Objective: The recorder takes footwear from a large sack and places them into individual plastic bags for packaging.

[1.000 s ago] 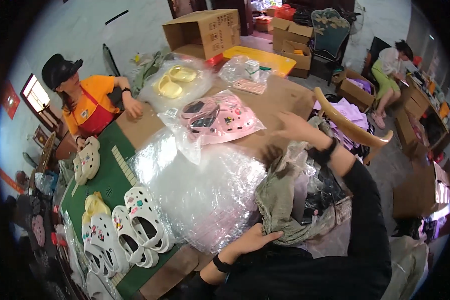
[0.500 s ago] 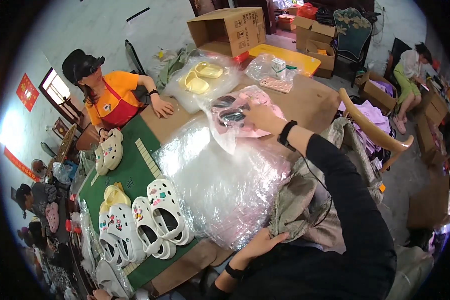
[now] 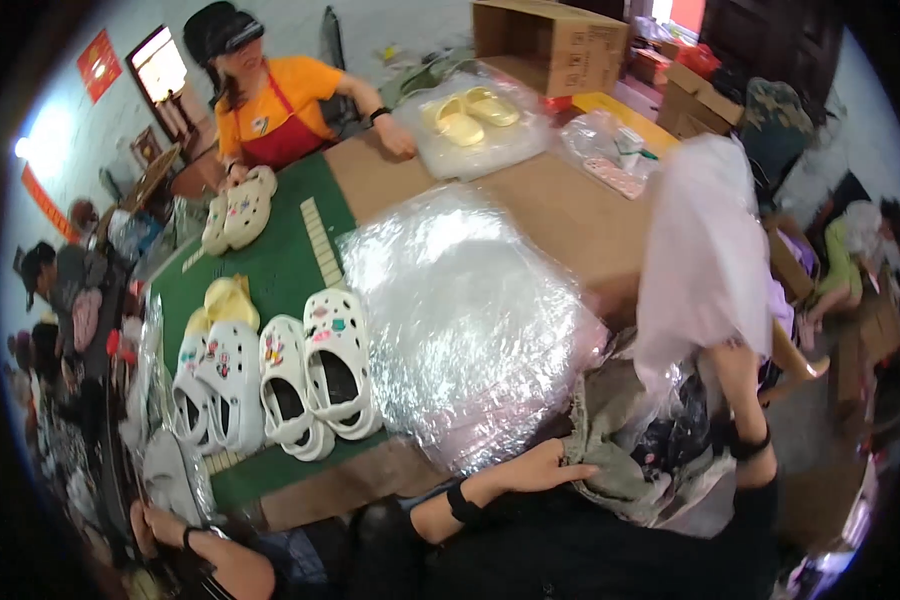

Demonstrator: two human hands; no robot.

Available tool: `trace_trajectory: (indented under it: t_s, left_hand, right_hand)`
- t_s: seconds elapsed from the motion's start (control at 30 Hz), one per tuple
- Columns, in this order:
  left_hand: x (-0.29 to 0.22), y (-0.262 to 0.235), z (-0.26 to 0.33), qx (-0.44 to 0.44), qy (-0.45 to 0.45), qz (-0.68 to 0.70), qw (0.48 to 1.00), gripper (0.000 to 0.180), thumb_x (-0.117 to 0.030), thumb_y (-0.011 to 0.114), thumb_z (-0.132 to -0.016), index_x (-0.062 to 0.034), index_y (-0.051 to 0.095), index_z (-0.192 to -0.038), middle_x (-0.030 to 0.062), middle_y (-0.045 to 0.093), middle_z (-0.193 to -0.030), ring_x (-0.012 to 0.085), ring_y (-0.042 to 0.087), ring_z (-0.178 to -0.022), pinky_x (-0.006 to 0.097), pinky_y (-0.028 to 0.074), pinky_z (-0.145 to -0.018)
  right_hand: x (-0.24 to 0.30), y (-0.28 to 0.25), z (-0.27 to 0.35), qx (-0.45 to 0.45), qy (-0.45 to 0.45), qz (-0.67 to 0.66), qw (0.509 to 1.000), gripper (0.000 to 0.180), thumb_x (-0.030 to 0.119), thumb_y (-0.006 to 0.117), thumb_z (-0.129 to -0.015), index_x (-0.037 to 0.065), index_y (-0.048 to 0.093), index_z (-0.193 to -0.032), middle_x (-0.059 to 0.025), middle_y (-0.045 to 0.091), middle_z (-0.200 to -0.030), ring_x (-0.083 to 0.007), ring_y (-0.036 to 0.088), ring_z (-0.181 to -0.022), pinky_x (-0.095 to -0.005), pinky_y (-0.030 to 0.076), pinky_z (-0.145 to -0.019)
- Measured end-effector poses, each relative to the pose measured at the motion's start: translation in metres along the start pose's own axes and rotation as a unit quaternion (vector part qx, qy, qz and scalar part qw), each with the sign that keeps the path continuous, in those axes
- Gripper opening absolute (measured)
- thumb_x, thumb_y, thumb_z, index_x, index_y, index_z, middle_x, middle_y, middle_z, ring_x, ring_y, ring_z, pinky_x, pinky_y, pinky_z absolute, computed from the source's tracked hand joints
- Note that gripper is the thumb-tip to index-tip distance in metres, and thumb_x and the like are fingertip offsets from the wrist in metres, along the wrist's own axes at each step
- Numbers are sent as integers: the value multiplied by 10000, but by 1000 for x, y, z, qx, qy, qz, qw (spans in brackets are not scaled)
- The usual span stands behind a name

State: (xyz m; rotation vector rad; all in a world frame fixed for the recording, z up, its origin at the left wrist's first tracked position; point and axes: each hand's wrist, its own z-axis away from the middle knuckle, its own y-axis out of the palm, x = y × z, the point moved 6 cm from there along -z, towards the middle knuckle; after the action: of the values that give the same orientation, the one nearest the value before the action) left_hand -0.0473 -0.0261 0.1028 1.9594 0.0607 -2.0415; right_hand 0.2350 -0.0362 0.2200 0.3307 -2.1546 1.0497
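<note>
At left, white clogs [image 3: 234, 392] rest on the green bench [image 3: 282, 262]; clear plastic bags [image 3: 460, 300] lie beside them. The left hand [image 3: 542, 468] pinches the rim of a grey-green sack [image 3: 598, 418]. Farther right, a blurred pale pink package [image 3: 705, 235] is above the sack's mouth, long axis near upright. The right hand [image 3: 732, 362], nearer it, grasps its lower end, fingers mostly hidden.

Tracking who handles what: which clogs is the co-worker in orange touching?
The cream clogs, on the far part of the green mat: the co-worker's hand is on them, while the white clogs lie nearer the camera, untouched.
</note>
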Motion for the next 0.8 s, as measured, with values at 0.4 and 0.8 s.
trace_trajectory:
  t_s: [0.4, 0.8]
  left_hand:
    - [-13, 32, -19, 131, 96, 22, 986, 364, -296, 561, -924, 46, 560, -1049, 46, 620, -972, 100, 515, -887, 293, 437, -799]
    - [-12, 32, -10, 143, 148, 56, 977, 310, -264, 589, -902, 45, 576, -923, 29, 614, -837, 85, 505, -803, 299, 427, -729]
  right_hand:
    - [-123, -38, 145, -1, 218, 15, 976, 344, 310, 669, -840, 0, 527, -878, -42, 533, -719, -126, 505, -675, -284, 426, -596]
    - [-172, 85, 146, 404, 402, -69, 819, 206, 167, 507, -877, -12, 571, -957, -136, 625, -715, -274, 643, -553, -354, 516, -465]
